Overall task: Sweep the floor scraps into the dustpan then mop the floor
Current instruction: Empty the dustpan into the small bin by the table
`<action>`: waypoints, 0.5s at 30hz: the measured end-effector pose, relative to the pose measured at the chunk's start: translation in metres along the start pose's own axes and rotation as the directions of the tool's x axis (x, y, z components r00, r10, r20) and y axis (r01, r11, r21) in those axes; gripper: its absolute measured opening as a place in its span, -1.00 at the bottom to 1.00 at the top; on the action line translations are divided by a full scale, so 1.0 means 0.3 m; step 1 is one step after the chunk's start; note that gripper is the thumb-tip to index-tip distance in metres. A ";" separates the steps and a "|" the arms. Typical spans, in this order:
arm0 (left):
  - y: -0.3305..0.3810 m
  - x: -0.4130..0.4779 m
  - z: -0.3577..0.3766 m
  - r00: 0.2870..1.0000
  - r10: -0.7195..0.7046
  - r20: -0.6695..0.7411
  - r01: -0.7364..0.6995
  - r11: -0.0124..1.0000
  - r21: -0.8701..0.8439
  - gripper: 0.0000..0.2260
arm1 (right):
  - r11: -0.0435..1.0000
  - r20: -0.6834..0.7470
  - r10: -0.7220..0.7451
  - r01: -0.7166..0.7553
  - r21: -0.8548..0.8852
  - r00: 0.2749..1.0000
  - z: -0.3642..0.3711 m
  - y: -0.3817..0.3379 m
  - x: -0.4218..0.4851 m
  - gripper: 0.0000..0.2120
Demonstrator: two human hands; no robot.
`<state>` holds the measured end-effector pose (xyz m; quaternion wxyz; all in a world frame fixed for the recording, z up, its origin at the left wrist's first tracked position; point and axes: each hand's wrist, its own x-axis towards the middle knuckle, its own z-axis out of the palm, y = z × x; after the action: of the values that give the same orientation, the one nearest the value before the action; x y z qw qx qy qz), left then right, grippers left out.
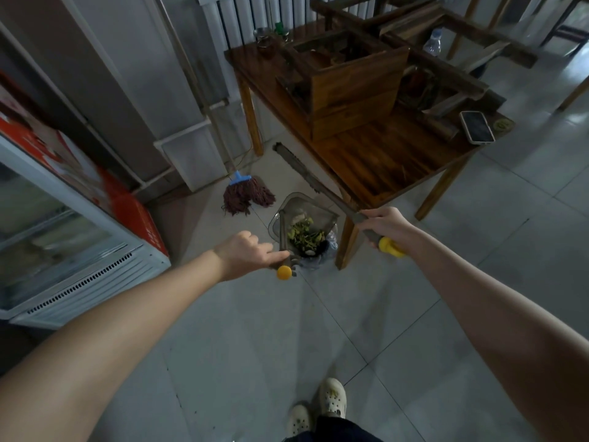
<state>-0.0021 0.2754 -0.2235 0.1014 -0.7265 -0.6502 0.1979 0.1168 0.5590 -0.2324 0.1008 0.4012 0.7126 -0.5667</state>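
A grey dustpan [298,207] stands on the tiled floor beside a table leg, holding green leafy scraps [304,234]. Its upright handle ends in a yellow cap [283,272]. My left hand [247,252] rests on that handle top, fingers loosely curled around it. My right hand [384,226] grips a grey broom handle [331,196] with a yellow end, and the broom head [285,153] points away under the table edge, lifted off the floor. A maroon string mop [247,194] with a blue clamp leans against the wall behind the dustpan.
A wooden table [398,161] with upturned wooden stools [353,81], a phone [476,126] and a water bottle [433,43] stands at right. A glass-door cooler [63,224] with red trim fills the left. My feet in pale clogs [318,406] are on the tiles below.
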 end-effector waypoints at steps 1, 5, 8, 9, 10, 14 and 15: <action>0.008 -0.003 0.010 1.000 0.021 0.020 -0.021 1.000 -0.001 -0.56 | 1.000 0.006 0.006 -0.006 0.014 1.000 0.005 0.004 -0.014 -0.50; 0.038 -0.010 -0.047 0.976 0.044 0.215 -0.039 0.999 -0.028 -0.41 | 1.000 0.012 0.018 -0.018 0.013 1.000 0.020 0.027 -0.054 -0.52; 0.071 -0.010 -0.076 0.916 0.098 0.390 -0.054 0.991 -0.123 -0.45 | 0.999 0.003 -0.005 0.005 -0.036 1.000 0.027 0.053 -0.081 -0.55; 0.081 -0.008 -0.082 0.916 0.104 0.388 -0.057 0.990 -0.133 -0.46 | 0.999 0.001 -0.013 0.013 -0.044 1.000 0.030 0.061 -0.092 -0.59; 0.094 -0.005 -0.089 0.913 0.109 0.394 -0.063 0.990 -0.129 -0.47 | 0.999 -0.004 -0.018 0.017 -0.042 1.000 0.032 0.069 -0.101 -0.62; 0.121 -0.012 -0.096 0.890 0.090 0.447 -0.050 0.994 -0.101 -0.47 | 1.000 -0.043 0.007 -0.006 0.020 0.999 0.034 0.107 -0.107 -0.55; 0.126 -0.012 -0.101 0.888 0.102 0.449 -0.068 0.993 -0.092 -0.47 | 1.000 -0.048 0.010 -0.009 0.024 0.999 0.036 0.114 -0.109 -0.54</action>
<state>0.0446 0.2701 -0.2109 -0.0884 -0.6914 -0.6303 0.3419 0.1584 0.5356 -0.2412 0.0816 0.4192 0.7061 -0.5648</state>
